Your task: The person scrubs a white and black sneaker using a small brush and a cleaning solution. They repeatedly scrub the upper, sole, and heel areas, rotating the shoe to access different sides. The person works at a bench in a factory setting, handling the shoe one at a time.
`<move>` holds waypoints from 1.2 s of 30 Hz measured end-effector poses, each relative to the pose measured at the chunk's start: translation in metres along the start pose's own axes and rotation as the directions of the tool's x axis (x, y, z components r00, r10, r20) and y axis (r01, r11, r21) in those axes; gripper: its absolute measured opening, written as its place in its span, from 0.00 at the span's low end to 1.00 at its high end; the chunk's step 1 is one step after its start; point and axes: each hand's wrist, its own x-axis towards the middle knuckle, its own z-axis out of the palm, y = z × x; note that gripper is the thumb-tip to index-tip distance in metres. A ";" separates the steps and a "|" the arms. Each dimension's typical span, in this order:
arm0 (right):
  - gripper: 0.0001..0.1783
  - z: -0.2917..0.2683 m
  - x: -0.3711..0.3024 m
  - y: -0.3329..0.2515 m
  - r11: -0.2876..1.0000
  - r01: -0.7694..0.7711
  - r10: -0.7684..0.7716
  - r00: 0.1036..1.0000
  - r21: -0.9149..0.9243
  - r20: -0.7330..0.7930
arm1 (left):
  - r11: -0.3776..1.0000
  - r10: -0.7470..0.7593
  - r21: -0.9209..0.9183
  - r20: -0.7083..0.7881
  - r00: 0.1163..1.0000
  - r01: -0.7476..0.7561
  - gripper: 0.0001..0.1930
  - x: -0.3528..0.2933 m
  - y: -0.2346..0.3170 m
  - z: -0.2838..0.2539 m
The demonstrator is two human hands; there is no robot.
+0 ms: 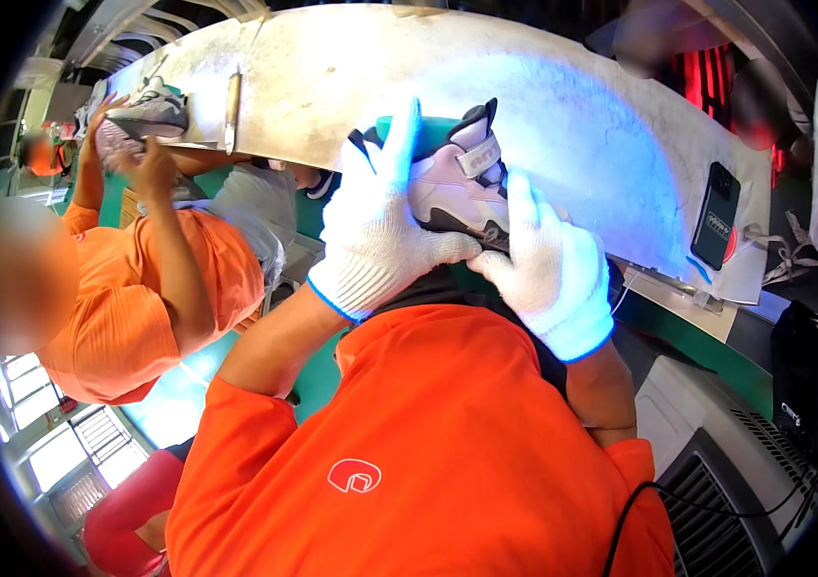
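Observation:
Just beyond my body, over the near edge of the table, I hold a pale pink and grey sneaker with black trim, a light strap and a sole edge facing me. A green piece, maybe a shoe last, fills its opening. My left hand, in a white knit glove with a blue cuff, is closed around the left end, thumb along the sole. My right hand, gloved alike, grips the right end; its thumb meets the left thumb at the sole. The sneaker's far side is hidden.
The long pale table curves across ahead. A dark phone lies at its right end, and a long wooden-looking tool at left. Close on my left, a co-worker in orange holds another shoe. A vented grey machine stands at lower right.

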 end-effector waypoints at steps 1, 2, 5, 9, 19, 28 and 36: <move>0.54 0.007 0.000 0.000 0.998 0.041 -0.042 0.998 -0.038 -0.041 | 1.000 -0.017 0.024 0.000 1.000 0.017 0.75 0.002 0.005 -0.004; 0.53 0.009 0.001 -0.001 0.999 0.031 -0.032 0.999 -0.045 -0.029 | 0.982 -0.179 0.071 0.103 0.978 0.172 0.76 0.007 0.019 -0.011; 0.49 0.001 0.017 -0.013 0.999 0.024 -0.022 0.999 -0.046 0.036 | 0.984 0.139 -0.113 -0.006 0.990 -0.138 0.77 0.011 -0.036 0.007; 0.45 -0.019 0.043 -0.008 0.999 -0.019 0.007 0.973 0.050 0.229 | 0.731 0.057 -0.641 0.398 0.915 0.234 0.73 0.050 -0.090 -0.014; 0.34 -0.017 0.074 0.062 0.713 -0.194 0.185 0.979 0.674 0.085 | 0.972 -0.084 -0.185 0.292 0.953 0.142 0.31 0.097 -0.094 -0.001; 0.19 0.033 0.009 0.141 0.152 -0.150 0.642 0.766 0.977 0.017 | 0.824 0.464 0.034 0.534 0.707 -0.566 0.39 0.084 0.044 0.041; 0.24 -0.017 0.032 0.144 0.254 -0.324 0.294 0.924 0.911 0.247 | 0.796 0.542 -0.322 0.000 0.840 -0.513 0.41 0.062 -0.005 -0.033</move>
